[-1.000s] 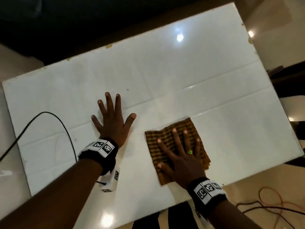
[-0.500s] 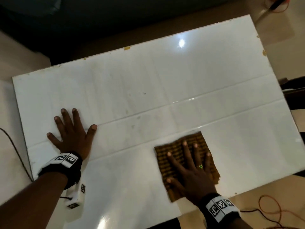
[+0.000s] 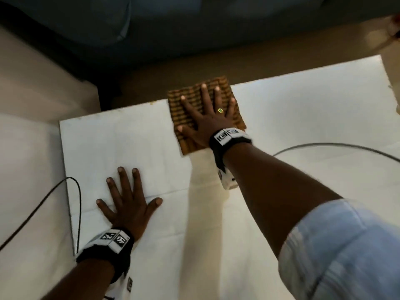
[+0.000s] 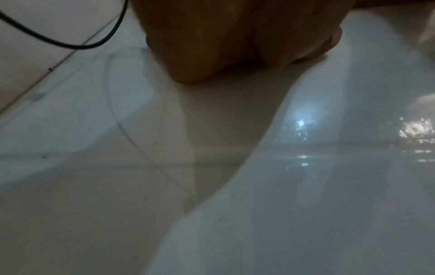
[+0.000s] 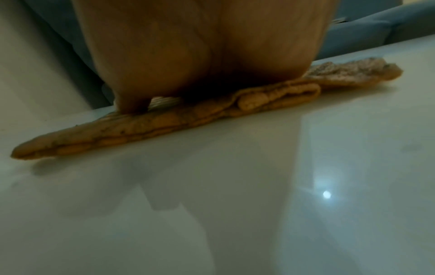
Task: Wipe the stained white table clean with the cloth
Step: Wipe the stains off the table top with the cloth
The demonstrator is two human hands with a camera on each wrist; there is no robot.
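A folded brown checked cloth [image 3: 184,111] lies at the far edge of the white table [image 3: 303,118], its far side reaching just past the rim. My right hand [image 3: 207,113] presses flat on it, fingers spread and straight. In the right wrist view the palm [image 5: 200,55] bears down on the cloth [image 5: 164,122], which lies flat on the glossy top. My left hand [image 3: 127,202] rests flat on the bare table near its left edge, fingers spread, holding nothing. The left wrist view shows the heel of that hand [image 4: 223,46] on the table top [image 4: 306,204].
A black cable [image 3: 54,189] curves over the floor beside the table's left edge, and a second cable [image 3: 335,146] arcs across the table on the right. A dark blue sofa [image 3: 173,24] stands just beyond the far edge. Pale floor lies to the left.
My right hand has pushed the cloth from the near side across the table to the far edge. My left hand slid left toward the table's left edge. The head view has shifted.
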